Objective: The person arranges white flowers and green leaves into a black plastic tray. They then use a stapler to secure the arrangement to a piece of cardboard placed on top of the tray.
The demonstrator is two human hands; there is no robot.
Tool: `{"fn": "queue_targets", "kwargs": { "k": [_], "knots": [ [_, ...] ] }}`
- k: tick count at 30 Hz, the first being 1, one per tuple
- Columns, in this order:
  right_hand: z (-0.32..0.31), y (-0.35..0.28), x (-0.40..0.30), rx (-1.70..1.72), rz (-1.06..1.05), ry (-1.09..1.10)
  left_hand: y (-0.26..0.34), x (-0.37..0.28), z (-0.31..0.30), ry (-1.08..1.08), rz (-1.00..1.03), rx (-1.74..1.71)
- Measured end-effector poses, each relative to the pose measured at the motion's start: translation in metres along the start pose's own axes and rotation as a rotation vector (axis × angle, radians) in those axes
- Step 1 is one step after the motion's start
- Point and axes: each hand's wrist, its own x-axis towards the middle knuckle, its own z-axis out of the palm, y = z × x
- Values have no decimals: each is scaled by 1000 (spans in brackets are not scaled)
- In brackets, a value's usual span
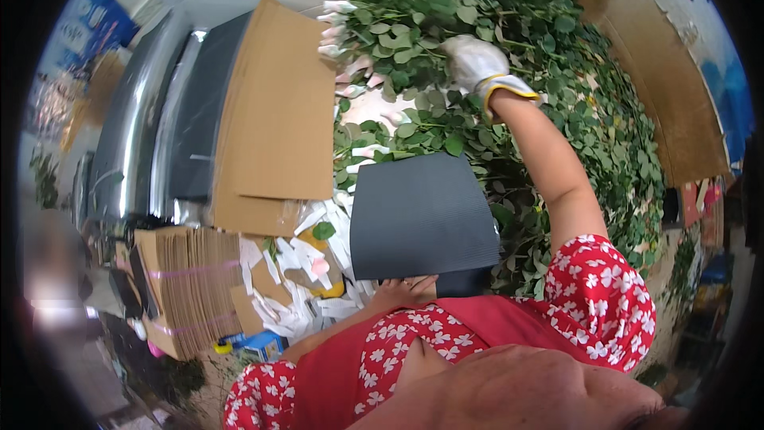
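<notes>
My right hand (477, 63), in a whitish work glove with a yellow-trimmed cuff, reaches into a broad heap of leafy cut stems (418, 36); its fingertips are blurred among the leaves, so a grip cannot be made out. Pale white and pink wrapped heads (339, 6) line the left side of the stems. My bare left hand (406, 291) lies at the near edge of a dark grey corrugated sheet (424, 215), fingers partly hidden by it. This sheet rests over the near part of the greenery. Loose white sleeves (298, 263) are piled left of it.
Large brown cardboard sheets (286, 113) stand left of the stems, beside dark panels and shiny film (131, 125). A strapped stack of cardboard (191, 286) and a blue box (262, 345) are at lower left. Tall cardboard (656, 89) borders the heap at right.
</notes>
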Motion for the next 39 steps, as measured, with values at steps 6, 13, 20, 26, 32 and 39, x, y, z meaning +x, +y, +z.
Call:
{"fn": "queue_targets", "kwargs": {
  "k": [6,13,20,26,32,39],
  "knots": [
    [63,0,62,193,-87,3,-16,15,-28,-223,-26,-363],
    [44,-26,53,32,246,-226,-19,-17,-38,-428,-174,-725],
    [116,63,72,-98,400,-90,-10,-3,-32,-374,-184,-708],
    [21,-5,83,-173,51,-190,-8,-18,-31,-347,-258,-706],
    [-14,185,41,-698,-344,-609,-25,20,-55,-234,-223,-704],
    [-210,46,-215,-200,48,-130,-27,9,-73,-61,-351,-996]
  ]
}}
